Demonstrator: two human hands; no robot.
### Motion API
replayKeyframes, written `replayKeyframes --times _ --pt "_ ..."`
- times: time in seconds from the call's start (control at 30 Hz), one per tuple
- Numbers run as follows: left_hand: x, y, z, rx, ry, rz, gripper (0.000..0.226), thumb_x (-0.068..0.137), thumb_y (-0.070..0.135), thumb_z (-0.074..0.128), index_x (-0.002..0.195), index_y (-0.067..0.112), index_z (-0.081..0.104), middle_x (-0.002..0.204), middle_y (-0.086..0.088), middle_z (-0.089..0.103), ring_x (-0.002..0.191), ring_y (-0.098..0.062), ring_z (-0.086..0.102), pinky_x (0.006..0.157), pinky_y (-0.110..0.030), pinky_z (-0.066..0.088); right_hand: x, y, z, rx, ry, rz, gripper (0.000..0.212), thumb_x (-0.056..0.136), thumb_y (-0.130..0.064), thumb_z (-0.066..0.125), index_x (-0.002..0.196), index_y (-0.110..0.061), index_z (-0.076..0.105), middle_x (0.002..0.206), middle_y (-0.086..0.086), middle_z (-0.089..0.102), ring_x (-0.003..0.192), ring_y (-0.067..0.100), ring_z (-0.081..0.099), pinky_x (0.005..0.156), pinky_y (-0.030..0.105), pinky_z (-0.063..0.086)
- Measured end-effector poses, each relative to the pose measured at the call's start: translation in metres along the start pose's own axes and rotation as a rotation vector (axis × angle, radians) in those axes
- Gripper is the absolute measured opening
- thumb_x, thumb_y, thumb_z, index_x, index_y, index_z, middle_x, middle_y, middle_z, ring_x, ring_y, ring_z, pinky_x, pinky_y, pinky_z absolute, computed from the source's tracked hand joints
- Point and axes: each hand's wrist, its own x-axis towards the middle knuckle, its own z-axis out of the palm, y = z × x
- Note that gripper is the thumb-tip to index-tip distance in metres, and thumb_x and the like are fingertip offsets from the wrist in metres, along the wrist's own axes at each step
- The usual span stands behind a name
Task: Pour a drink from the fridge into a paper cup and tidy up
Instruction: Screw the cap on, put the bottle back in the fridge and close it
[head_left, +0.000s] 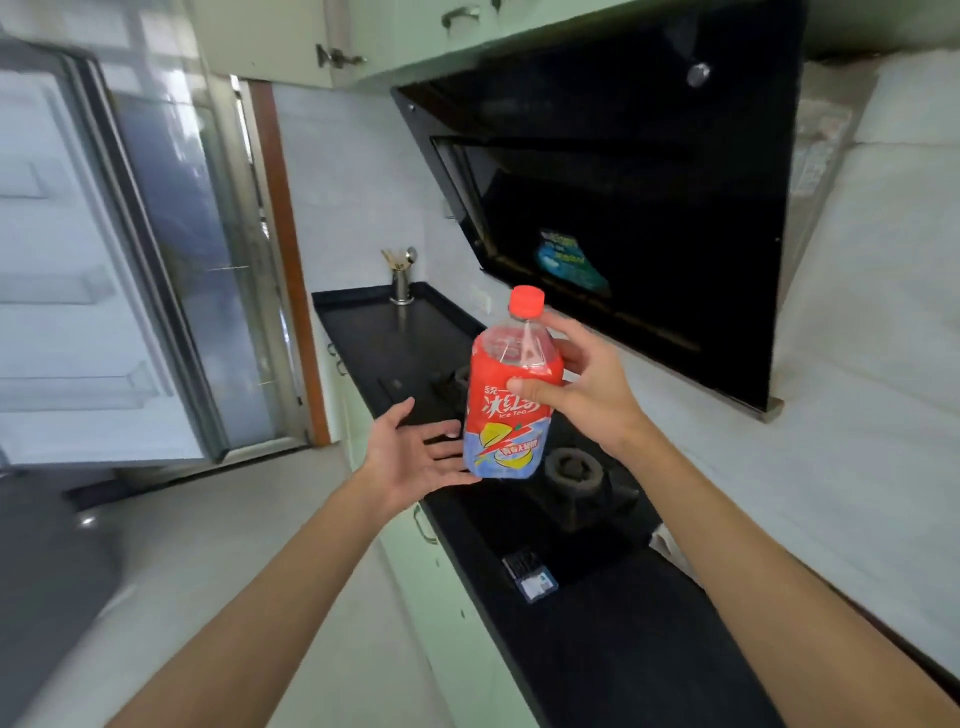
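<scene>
I see a black countertop (363, 322) running along the white tiled wall, above pale green cabinet fronts. Set into it is a black gas hob (519, 525); its near burner (574, 467) shows plainly, while a farther burner is mostly hidden. At the far end of the counter a metal utensil holder (399, 285) stands upright with a spoon and chopsticks in it. A small label (537, 582) lies at the hob's near front corner.
</scene>
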Motion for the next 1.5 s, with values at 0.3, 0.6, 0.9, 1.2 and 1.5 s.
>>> replayKeyframes --times 0.3,0.6,0.9,1.2,1.5 --pt "-0.092 0.088 -0.122 -0.029 0.174 0.196 0.076 0.097 0.056 0.035 0.142 -0.004 0.040 0.135 -0.035 0.051 0.120 -0.053 0.055 0.100 -0.066 0.043 0.054 -0.036 0.162 0.137 -0.204 -0.045 0.066 0.072 -0.010 0.085 0.128 -0.030 0.056 0.112 -0.002 0.070 0.101 0.013 0.069 0.075 0.029 0.059" --pt "-0.193 0.167 -0.246 -0.088 0.305 0.324 0.074 0.098 0.054 0.034 0.138 -0.007 0.045 0.127 -0.039 0.057 0.112 -0.055 0.060 0.088 -0.062 0.050 0.088 -0.086 0.334 0.216 -0.363 -0.070 0.065 0.069 -0.012 0.086 0.123 -0.032 0.057 0.113 -0.001 0.070 0.101 0.016 0.070 0.083 0.041 0.060" --pt "-0.267 0.211 -0.341 -0.175 0.361 0.430 0.075 0.097 0.053 0.037 0.140 -0.008 0.041 0.134 -0.038 0.052 0.120 -0.054 0.055 0.106 -0.066 0.039 0.106 -0.122 0.470 0.289 -0.484 -0.042 0.071 0.067 -0.015 0.088 0.130 -0.026 0.057 0.115 0.001 0.070 0.103 0.019 0.069 0.085 0.046 0.059" --pt "-0.331 0.226 -0.388 -0.262 0.466 0.557 0.071 0.099 0.052 0.034 0.139 -0.005 0.040 0.133 -0.035 0.053 0.118 -0.053 0.057 0.099 -0.065 0.044 0.115 -0.150 0.560 0.359 -0.627 -0.070 0.062 0.072 -0.009 0.084 0.126 -0.027 0.059 0.105 -0.007 0.072 0.092 0.009 0.071 0.073 0.029 0.061" --pt "-0.357 0.253 -0.426 -0.303 0.593 0.634 0.066 0.100 0.051 0.035 0.138 -0.003 0.042 0.127 -0.031 0.058 0.108 -0.049 0.062 0.085 -0.061 0.050 0.139 -0.156 0.634 0.429 -0.752 -0.119 0.067 0.071 -0.009 0.085 0.130 -0.023 0.058 0.106 0.001 0.074 0.096 0.019 0.071 0.079 0.036 0.061"
